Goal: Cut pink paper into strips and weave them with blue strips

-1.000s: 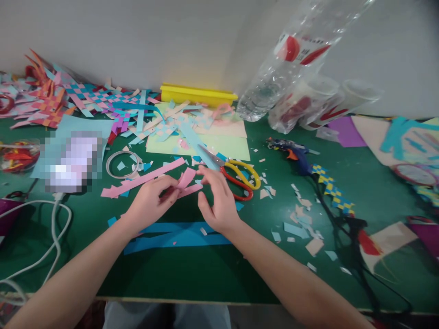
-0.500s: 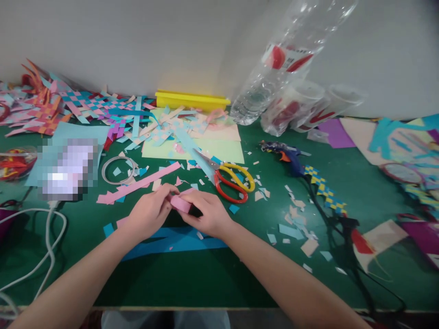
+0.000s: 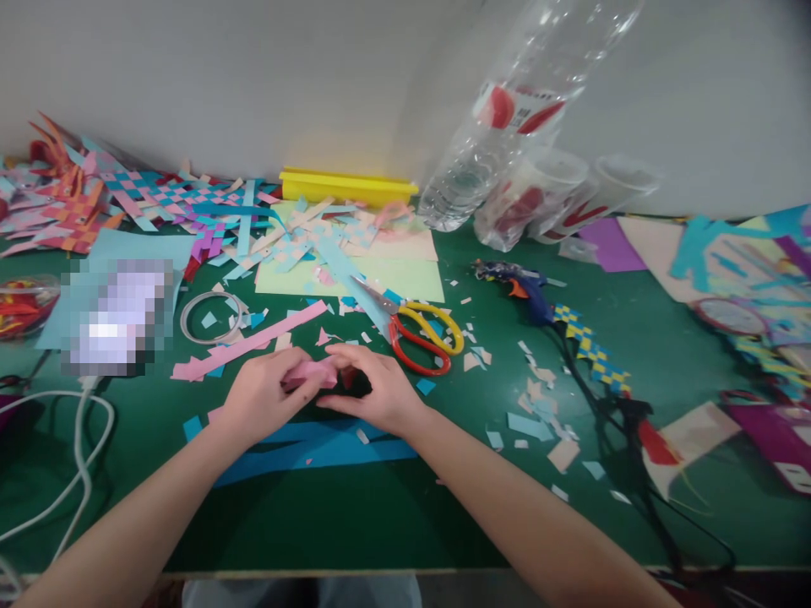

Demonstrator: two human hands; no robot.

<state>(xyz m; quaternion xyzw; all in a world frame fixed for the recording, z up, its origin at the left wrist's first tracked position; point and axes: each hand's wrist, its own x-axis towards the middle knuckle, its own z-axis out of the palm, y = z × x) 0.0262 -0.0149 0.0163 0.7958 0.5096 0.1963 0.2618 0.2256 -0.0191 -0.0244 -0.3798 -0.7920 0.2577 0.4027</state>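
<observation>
A folded pink paper strip [image 3: 310, 371] is pinched in my left hand [image 3: 263, 401], its thumb lying along the near side. At the strip's right end is my right hand [image 3: 383, 393], thumb and forefinger curved apart in a C shape; whether a fingertip touches the paper I cannot tell. Blue paper strips [image 3: 317, 460] lie flat under and in front of both hands. Just beyond the right hand rest scissors [image 3: 423, 336] with one red and one yellow handle. A longer pink strip [image 3: 253, 340] lies beyond the left hand.
A tape roll [image 3: 183, 317] and a blurred-out phone [image 3: 120, 317] with a white cable lie left. Woven paper strips [image 3: 183, 194] pile at the back near a yellow tray [image 3: 348, 187]. A plastic bottle [image 3: 500, 118], cups [image 3: 538, 194] and a blue glue gun [image 3: 536, 295] stand or lie right.
My left hand has closed further round the pink strip, which has turned and shifted left. The right thumb and forefinger have spread apart from their pinch. The view has shifted slightly.
</observation>
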